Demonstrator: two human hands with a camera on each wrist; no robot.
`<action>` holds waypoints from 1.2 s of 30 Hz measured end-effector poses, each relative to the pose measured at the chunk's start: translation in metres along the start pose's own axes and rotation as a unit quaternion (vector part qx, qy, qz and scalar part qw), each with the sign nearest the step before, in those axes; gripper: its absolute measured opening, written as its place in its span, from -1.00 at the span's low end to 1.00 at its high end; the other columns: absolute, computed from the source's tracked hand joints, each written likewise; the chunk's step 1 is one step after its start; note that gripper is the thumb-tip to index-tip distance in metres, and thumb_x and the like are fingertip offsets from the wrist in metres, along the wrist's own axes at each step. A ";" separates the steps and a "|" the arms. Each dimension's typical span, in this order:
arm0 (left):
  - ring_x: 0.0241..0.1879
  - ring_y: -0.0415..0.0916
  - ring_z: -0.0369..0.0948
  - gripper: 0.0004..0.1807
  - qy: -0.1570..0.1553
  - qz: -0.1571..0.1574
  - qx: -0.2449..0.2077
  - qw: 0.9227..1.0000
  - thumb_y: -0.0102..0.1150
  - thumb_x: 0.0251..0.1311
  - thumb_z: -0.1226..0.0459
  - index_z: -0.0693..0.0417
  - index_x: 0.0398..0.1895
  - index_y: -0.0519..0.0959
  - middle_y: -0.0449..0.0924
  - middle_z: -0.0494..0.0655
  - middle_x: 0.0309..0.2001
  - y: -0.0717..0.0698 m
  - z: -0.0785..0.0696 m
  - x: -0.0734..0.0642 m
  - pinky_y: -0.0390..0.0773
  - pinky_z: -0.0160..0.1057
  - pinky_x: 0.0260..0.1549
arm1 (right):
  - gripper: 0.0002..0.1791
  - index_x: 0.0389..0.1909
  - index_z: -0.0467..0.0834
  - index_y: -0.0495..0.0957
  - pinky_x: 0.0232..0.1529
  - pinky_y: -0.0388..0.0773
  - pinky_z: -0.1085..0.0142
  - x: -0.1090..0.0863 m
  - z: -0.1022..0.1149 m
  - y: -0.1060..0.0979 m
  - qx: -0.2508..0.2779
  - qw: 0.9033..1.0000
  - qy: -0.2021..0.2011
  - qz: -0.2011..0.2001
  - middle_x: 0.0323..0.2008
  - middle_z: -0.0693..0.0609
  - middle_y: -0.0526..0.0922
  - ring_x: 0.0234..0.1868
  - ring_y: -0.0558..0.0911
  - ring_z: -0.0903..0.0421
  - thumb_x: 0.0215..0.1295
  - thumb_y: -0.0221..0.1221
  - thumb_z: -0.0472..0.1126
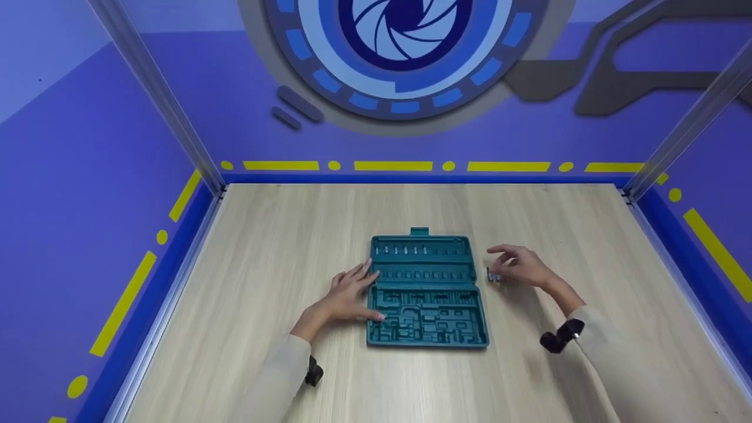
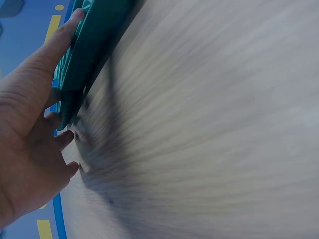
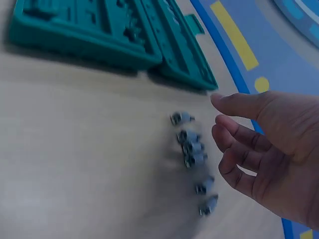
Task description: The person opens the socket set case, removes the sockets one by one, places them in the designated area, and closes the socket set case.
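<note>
An unfolded green plastic tool case [image 1: 427,284] lies on the table, its moulded slots facing up. In the far half, several metal socket bits [image 1: 405,249] stand in the left part of the back row. My left hand [image 1: 346,294] rests at the case's left side, thumb on the near half's rim and fingers spread along the edge. Right of the case, my right hand [image 1: 521,267] hovers with loosely bent fingers over several loose socket bits [image 3: 194,147]. In the right wrist view, no bit shows between its thumb and fingertips.
The wooden table [image 1: 282,235] is bordered by blue walls with yellow marks [image 1: 393,165] and metal corner posts. A latch tab [image 1: 419,231] sticks out from the case's far edge.
</note>
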State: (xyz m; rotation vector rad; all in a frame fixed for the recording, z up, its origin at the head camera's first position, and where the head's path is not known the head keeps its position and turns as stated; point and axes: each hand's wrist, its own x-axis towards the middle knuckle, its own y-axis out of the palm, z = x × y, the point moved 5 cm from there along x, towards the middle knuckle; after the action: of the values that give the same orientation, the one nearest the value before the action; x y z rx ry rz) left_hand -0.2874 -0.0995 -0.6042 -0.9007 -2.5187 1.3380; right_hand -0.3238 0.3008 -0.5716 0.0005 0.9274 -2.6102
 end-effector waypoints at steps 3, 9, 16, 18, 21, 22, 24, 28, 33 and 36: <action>0.66 -0.24 0.12 0.21 -0.003 0.001 -0.001 1.000 0.47 0.01 -0.24 0.05 0.63 0.09 -0.25 0.06 0.69 0.000 0.000 0.000 -0.16 0.34 0.50 | -0.50 0.32 -0.38 0.44 -0.31 0.62 0.32 0.012 0.011 0.013 0.025 1.000 0.003 0.009 -0.12 -0.29 0.69 -0.23 0.71 -0.10 0.44 0.21 -0.29; 0.65 -0.21 0.17 0.20 0.006 -0.001 -0.004 1.000 0.49 0.02 -0.20 0.05 0.63 0.09 -0.24 0.09 0.69 0.002 -0.001 0.000 -0.14 0.37 0.47 | -0.48 0.33 -0.34 0.46 -0.45 0.49 0.31 0.031 0.032 0.041 0.049 0.999 0.011 0.016 -0.13 -0.23 0.67 -0.26 0.65 -0.04 0.48 0.20 -0.15; 0.65 -0.22 0.16 0.20 0.010 -0.001 -0.004 1.000 0.49 0.02 -0.20 0.09 0.62 0.10 -0.24 0.12 0.68 0.003 0.000 0.000 -0.13 0.37 0.48 | -0.51 0.33 -0.35 0.45 -0.35 0.57 0.22 0.054 0.052 0.068 0.077 0.997 -0.009 0.019 -0.13 -0.35 0.68 -0.30 0.67 -0.10 0.51 0.17 -0.18; 0.65 -0.22 0.16 0.20 0.009 -0.002 -0.003 1.000 0.49 0.02 -0.21 0.08 0.63 0.10 -0.24 0.11 0.68 0.003 0.001 -0.001 -0.13 0.36 0.48 | -0.52 0.34 -0.37 0.44 -0.35 0.58 0.22 0.062 0.056 0.074 0.084 0.996 -0.010 0.015 -0.14 -0.36 0.67 -0.31 0.68 -0.09 0.52 0.15 -0.21; 0.66 -0.24 0.13 0.21 0.006 -0.001 -0.002 1.000 0.47 0.02 -0.24 0.05 0.63 0.09 -0.25 0.07 0.69 0.000 0.001 0.000 -0.14 0.35 0.49 | -0.54 0.33 -0.37 0.45 -0.38 0.56 0.27 0.074 0.060 0.083 0.076 0.997 -0.006 -0.002 -0.18 -0.31 0.69 -0.35 0.67 -0.01 0.51 0.14 -0.25; 0.66 -0.24 0.13 0.21 0.006 -0.001 -0.002 1.000 0.47 0.01 -0.25 0.04 0.63 0.09 -0.25 0.07 0.69 -0.001 0.001 0.000 -0.15 0.36 0.49 | -0.54 0.32 -0.37 0.45 -0.40 0.55 0.30 0.077 0.061 0.085 0.069 0.998 -0.004 -0.009 -0.19 -0.30 0.70 -0.36 0.67 0.01 0.50 0.15 -0.26; 0.67 -0.24 0.11 0.21 0.006 -0.003 0.000 1.000 0.46 0.01 -0.27 0.04 0.63 0.10 -0.24 0.06 0.69 -0.002 0.000 0.000 -0.16 0.36 0.50 | -0.55 0.31 -0.37 0.47 -0.44 0.53 0.34 0.083 0.063 0.087 0.051 0.998 0.006 -0.022 -0.21 -0.25 0.71 -0.40 0.67 0.06 0.49 0.16 -0.26; 0.67 -0.25 0.09 0.21 0.009 -0.005 -0.002 1.000 0.47 -0.01 -0.27 0.04 0.63 0.11 -0.22 0.07 0.68 -0.003 -0.002 0.001 -0.20 0.39 0.50 | -0.57 0.28 -0.38 0.49 -0.54 0.47 0.39 0.089 0.066 0.088 0.010 0.999 0.035 -0.034 -0.28 -0.17 0.69 -0.48 0.63 0.12 0.49 0.16 -0.26; 0.67 -0.26 0.10 0.20 0.013 -0.004 -0.005 1.000 0.46 0.01 -0.27 0.00 0.63 0.12 -0.21 0.06 0.68 -0.002 0.001 0.000 -0.21 0.40 0.50 | -0.54 0.31 -0.35 0.48 -0.53 0.43 0.39 0.094 0.068 0.093 -0.042 0.997 0.066 -0.017 -0.35 -0.04 0.62 -0.54 0.53 0.21 0.49 0.16 -0.24; 0.67 -0.27 0.10 0.16 0.018 -0.001 -0.009 1.000 0.45 0.04 -0.24 -0.01 0.63 0.13 -0.19 0.06 0.68 -0.004 0.003 -0.001 -0.22 0.41 0.49 | -0.51 0.36 -0.32 0.45 -0.50 0.41 0.39 0.095 0.069 0.097 -0.063 0.995 0.072 -0.001 -0.31 -0.03 0.61 -0.52 0.52 0.21 0.50 0.15 -0.22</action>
State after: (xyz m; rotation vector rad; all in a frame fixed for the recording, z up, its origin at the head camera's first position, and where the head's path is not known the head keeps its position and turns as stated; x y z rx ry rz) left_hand -0.2892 -0.1038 -0.6029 -0.9173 -2.5071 1.2901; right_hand -0.3709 0.1574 -0.5881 0.1557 1.1407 -2.5769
